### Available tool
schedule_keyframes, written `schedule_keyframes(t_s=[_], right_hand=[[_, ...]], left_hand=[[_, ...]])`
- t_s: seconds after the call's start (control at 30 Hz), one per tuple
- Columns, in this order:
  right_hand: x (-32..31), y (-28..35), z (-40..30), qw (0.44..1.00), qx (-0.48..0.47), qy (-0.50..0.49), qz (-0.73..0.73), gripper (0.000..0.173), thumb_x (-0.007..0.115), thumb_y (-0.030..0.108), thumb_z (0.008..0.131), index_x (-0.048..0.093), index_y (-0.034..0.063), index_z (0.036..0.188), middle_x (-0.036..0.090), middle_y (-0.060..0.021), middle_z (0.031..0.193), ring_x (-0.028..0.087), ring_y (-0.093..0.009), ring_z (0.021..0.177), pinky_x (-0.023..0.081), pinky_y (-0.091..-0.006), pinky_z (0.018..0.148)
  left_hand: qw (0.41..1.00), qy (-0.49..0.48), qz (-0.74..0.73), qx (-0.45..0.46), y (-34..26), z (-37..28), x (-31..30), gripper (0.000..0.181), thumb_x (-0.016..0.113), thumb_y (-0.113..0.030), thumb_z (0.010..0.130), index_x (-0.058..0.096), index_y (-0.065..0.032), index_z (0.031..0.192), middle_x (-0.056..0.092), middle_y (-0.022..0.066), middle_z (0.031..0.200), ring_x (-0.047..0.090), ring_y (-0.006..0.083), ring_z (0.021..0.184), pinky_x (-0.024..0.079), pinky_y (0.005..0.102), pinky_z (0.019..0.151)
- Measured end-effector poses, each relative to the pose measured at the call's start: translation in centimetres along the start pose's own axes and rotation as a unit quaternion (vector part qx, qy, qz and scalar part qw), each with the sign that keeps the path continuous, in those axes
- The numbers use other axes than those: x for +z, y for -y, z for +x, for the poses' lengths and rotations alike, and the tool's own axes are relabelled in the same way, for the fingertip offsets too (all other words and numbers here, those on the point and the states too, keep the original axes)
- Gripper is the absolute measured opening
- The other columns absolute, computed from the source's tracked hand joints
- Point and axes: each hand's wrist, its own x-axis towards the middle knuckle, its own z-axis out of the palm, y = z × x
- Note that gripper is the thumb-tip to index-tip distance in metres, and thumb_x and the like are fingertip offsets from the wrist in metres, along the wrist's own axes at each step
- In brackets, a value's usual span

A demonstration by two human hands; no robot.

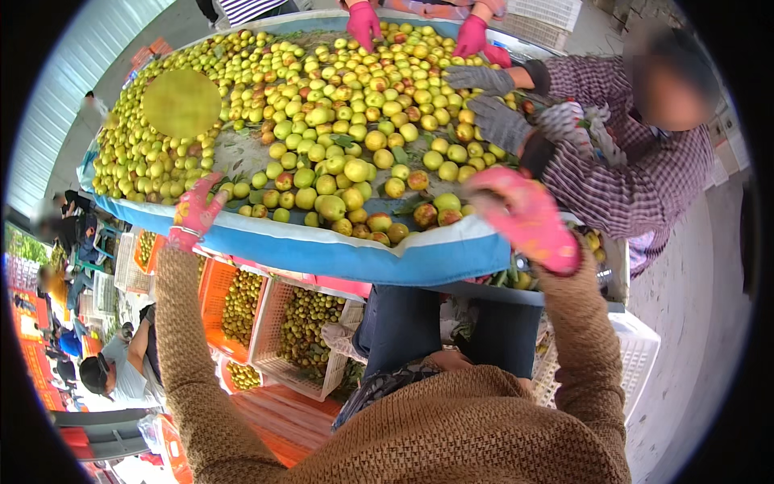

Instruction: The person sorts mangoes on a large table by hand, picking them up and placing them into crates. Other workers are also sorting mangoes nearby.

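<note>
A large heap of small round yellow-green fruit (332, 206), some with reddish-brown patches, lies on a sorting table whose edge is wrapped in blue and white cloth (363, 261). My left hand (198, 209), in a pink patterned glove, rests at the left part of the near edge, fingers spread beside the fruit, nothing seen in it. My right hand (523, 218), in a pink glove with yellow marks, is raised over the right end of the near edge. It is blurred, its fingers curl, and whether it holds a fruit cannot be told.
A co-worker's grey-gloved hands (499, 121) reach in from the right; another's pink-gloved hands (363, 25) work at the far side. Below the table stand an orange crate (211, 296) and a white crate (266, 333) of fruit. A white crate (641, 357) stands at lower right.
</note>
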Motion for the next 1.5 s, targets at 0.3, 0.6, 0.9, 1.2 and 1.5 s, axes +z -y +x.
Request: schedule_keyframes(t_s=[0.3,0.6,0.9,1.2,1.5], right_hand=[[16.2,-4.6,9.0,0.960,-0.169,0.143,-0.169,0.047,0.064,0.020,0.074,0.051,0.0165,0.119,0.050,-0.0125,0.120,0.049,-0.035,0.107,0.042,-0.0461,0.091],[13.6,-9.4,8.6,0.962,-0.031,0.126,-0.240,0.040,0.066,0.023,0.073,0.057,0.0169,0.111,0.047,-0.0112,0.127,0.045,-0.036,0.113,0.036,-0.0461,0.095],[13.5,-7.7,10.6,0.961,0.031,0.159,-0.223,0.036,0.069,0.016,0.069,0.061,0.0144,0.103,0.048,-0.0137,0.126,0.046,-0.037,0.110,0.037,-0.0445,0.094],[14.3,-7.6,11.6,0.959,0.112,0.156,-0.209,0.026,0.066,0.003,0.065,0.063,0.0097,0.090,0.050,-0.0132,0.122,0.045,-0.034,0.114,0.036,-0.0420,0.097],[14.0,-8.0,11.4,0.967,0.021,0.130,-0.219,0.024,0.070,0.013,0.067,0.064,0.0143,0.091,0.053,-0.0125,0.118,0.049,-0.034,0.104,0.038,-0.0433,0.089]], left_hand=[[0.967,0.025,0.153,-0.200,12.5,3.4,-1.7,0.051,0.059,-0.032,0.083,0.050,-0.0055,0.125,0.056,0.0196,0.120,0.053,0.0351,0.110,0.042,0.0426,0.093],[0.916,0.042,0.220,-0.332,23.9,5.0,-3.1,0.051,0.055,-0.046,0.083,0.057,-0.0006,0.107,0.061,0.0222,0.104,0.058,0.0364,0.101,0.046,0.0444,0.085],[0.935,-0.066,0.026,-0.347,38.6,6.5,-1.4,0.087,0.055,-0.055,0.082,0.020,-0.0024,0.143,0.044,0.0280,0.131,0.044,0.0364,0.123,0.036,0.0404,0.102],[0.951,-0.082,-0.115,-0.275,37.8,12.3,-0.6,0.078,0.054,-0.047,0.089,0.022,-0.0014,0.143,0.040,0.0189,0.138,0.037,0.0254,0.129,0.030,0.0334,0.105],[0.940,-0.007,-0.277,-0.197,22.7,13.1,2.1,0.076,0.050,-0.054,0.088,0.026,-0.0075,0.143,0.030,0.0160,0.146,0.029,0.0263,0.134,0.024,0.0366,0.109]])
